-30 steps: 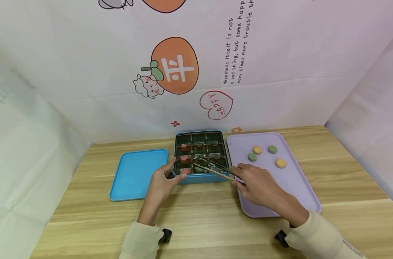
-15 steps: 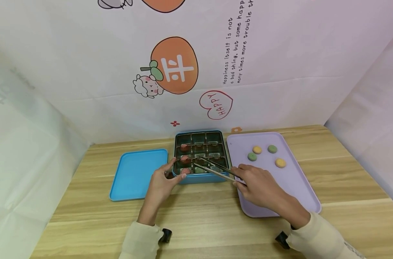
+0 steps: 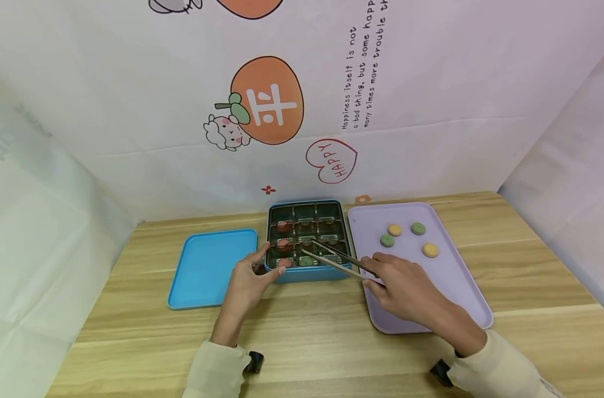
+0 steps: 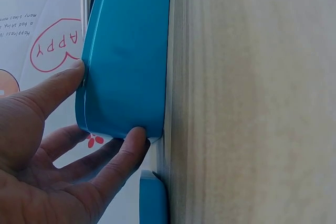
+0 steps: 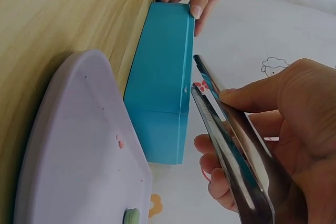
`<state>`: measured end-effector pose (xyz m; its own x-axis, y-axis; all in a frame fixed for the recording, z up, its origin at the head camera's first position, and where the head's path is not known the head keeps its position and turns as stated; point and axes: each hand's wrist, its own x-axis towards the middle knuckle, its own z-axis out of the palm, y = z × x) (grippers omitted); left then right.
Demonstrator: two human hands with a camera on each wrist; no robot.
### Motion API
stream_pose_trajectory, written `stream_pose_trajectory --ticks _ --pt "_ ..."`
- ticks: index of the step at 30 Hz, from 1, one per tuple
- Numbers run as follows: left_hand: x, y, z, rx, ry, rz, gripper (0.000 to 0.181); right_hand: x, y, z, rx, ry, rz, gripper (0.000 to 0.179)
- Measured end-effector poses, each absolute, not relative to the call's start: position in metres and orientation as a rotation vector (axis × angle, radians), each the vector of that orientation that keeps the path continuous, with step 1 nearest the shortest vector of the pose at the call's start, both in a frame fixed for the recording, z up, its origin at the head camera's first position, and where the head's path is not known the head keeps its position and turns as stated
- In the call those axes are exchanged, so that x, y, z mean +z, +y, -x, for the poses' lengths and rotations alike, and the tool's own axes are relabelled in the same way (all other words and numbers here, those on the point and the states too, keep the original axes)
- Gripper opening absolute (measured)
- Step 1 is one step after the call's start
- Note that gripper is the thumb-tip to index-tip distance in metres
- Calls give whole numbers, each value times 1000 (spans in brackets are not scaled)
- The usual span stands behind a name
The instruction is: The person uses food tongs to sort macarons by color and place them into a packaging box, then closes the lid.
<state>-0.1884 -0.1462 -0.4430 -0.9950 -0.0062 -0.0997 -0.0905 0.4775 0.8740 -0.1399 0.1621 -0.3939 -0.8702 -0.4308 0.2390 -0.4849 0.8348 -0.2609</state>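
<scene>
My left hand (image 3: 245, 284) holds the near left corner of a blue box (image 4: 128, 51), thumb at the rim and other fingers along its side. My right hand (image 3: 406, 284) grips metal tongs (image 5: 236, 145). Their toothed tips are apart, over the box's front middle compartment, with nothing visible between them. Inside the box, a clear insert divides the space into several compartments. Pink macarons (image 3: 282, 243) lie down its left column. A green macaron (image 3: 305, 261) lies in the front middle compartment, below the tongs.
On the right, a lilac tray (image 3: 451, 293) bears yellow macarons (image 3: 430, 250) and green macarons (image 3: 418, 228). A flat blue lid (image 3: 212, 268) lies left of the box. Behind the wooden table (image 3: 302, 342) hangs a printed white cloth (image 3: 421, 83).
My right hand and the tongs have shifted slightly right, and the tips have spread a little. The green macaron in the box shows more clearly. My left hand stays at the box corner.
</scene>
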Motion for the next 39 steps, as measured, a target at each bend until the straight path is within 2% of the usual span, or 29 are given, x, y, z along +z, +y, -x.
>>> stream_pose_trajectory --ticks 13,39 --pt "-442 -146 187 1563 2632 81 73 -392 183 137 501 -2855 -618 27" --pt "-441 -145 187 1557 2632 83 73 -408 253 134 447 -2896 -433 43"
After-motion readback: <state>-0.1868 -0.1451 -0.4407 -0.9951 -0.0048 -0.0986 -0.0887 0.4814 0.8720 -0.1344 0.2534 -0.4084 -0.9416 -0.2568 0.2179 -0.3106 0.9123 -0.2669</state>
